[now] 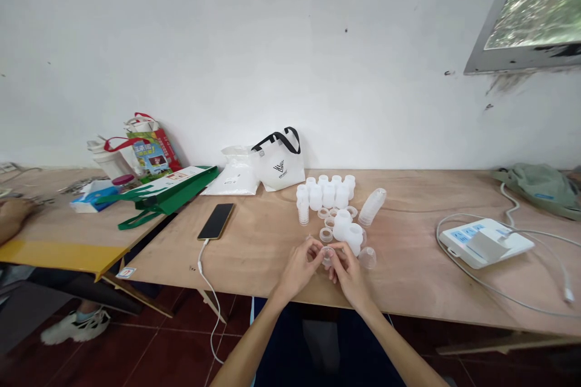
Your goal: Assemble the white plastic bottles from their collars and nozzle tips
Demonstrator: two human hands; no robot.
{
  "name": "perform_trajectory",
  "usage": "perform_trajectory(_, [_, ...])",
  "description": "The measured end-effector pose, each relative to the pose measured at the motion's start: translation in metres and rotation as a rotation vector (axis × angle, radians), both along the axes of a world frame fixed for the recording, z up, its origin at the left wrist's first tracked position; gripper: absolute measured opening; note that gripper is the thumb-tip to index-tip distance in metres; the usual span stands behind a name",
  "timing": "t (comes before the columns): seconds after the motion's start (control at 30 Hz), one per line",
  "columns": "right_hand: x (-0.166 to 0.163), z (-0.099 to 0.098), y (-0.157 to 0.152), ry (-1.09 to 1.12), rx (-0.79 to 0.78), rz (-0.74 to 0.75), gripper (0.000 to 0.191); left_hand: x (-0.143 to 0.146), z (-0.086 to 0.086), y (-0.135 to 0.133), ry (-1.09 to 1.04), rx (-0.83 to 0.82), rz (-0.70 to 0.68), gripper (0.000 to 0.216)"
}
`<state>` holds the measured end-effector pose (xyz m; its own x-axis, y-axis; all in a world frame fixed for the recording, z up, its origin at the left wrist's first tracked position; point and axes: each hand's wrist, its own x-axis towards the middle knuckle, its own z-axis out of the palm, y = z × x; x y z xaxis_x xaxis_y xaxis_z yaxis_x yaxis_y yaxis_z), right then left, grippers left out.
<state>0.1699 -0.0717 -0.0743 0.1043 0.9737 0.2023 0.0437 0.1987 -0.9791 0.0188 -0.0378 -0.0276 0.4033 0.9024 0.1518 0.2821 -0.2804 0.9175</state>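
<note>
My left hand point(300, 265) and my right hand point(347, 267) meet near the table's front edge. Between their fingertips they pinch a small, round, clear plastic piece point(327, 254); its exact kind is too small to make out. Just beyond lie several translucent white rings point(325, 234). Two white plastic bottles point(353, 237) stand close to my right hand, with a clear dome-shaped cap point(367, 257) beside them. Farther back, several similar bottles point(328, 196) stand grouped in rows. A stack of clear caps point(372, 207) lies tilted to their right, and a shorter stack point(303, 211) stands at their left.
A phone point(216, 221) with a white cable lies left. Behind are a white bag point(282, 163) and a plastic packet point(233, 172). A green bag point(167, 193) bridges the table gap. Right sit a power strip point(485, 242) and grey-green cloth point(540, 187). Another person's hand point(13, 216) shows far left.
</note>
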Motion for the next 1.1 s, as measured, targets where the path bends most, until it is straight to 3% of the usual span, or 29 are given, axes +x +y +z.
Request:
perform_trajectory(0.23, [0.000, -0.001, 0.000, -0.035, 0.035, -0.019, 0.038, 0.006, 0.001, -0.004, 0.020, 0.035, 0.050, 0.021])
perform_trajectory(0.53, [0.000, 0.005, -0.002, 0.026, -0.007, -0.019, 0.040, 0.006, -0.001, -0.002, 0.021, 0.018, 0.055, 0.026])
perform_trajectory(0.8, [-0.002, 0.008, -0.004, -0.048, 0.029, -0.023, 0.036, 0.005, 0.008, -0.007, 0.060, 0.068, 0.091, 0.016])
perform_trajectory(1.1, [-0.001, 0.008, -0.006, 0.021, 0.009, -0.009, 0.033, 0.002, 0.013, -0.007, 0.032, 0.016, -0.004, 0.023])
